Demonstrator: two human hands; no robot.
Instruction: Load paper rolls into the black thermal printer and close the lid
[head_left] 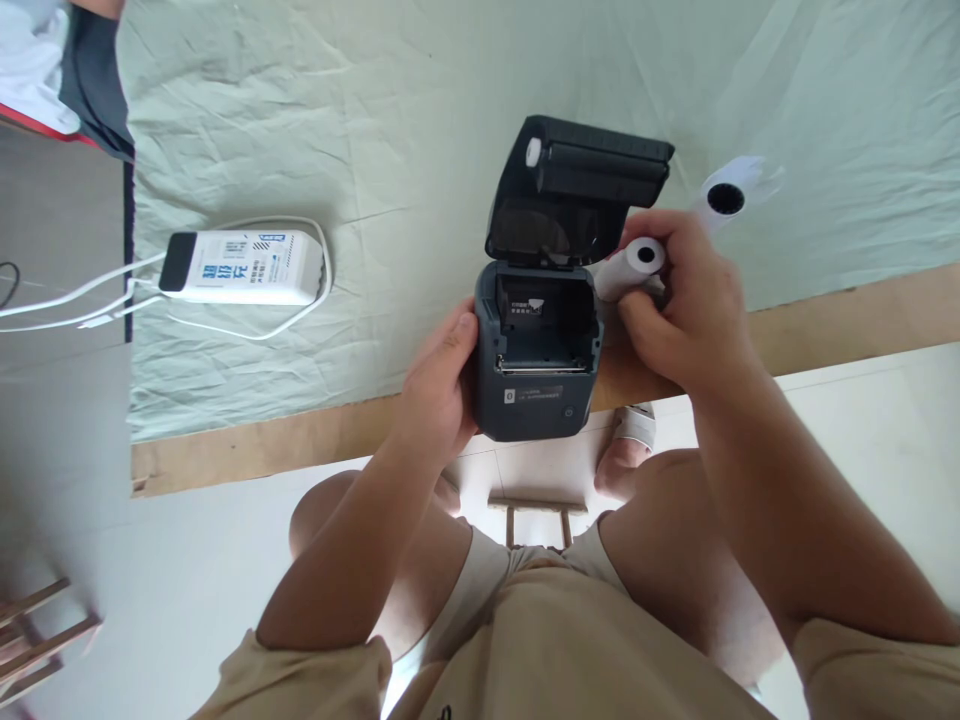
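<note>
A dark label printer (536, 405) is tilted up at the table's front edge, its lid (577, 185) swung open and the paper bay exposed. My left hand (442, 385) grips the printer's left side, thumb along the edge. Just right of the bay, my right hand (686, 300) holds a small white paper roll (621, 272) between thumb and fingers, its dark core hole facing right. Behind that hand a second white roll (742, 175) with a larger dark core stands on the cloth, a clear wrapper beside it.
A white power strip (251, 267) with cables lies on the green cloth (390, 90) at the left. The table's wooden edge (277, 445) runs in front of me. Another person's clothing (94, 80) shows at the far upper left; wooden stool legs (45, 640) stand lower left.
</note>
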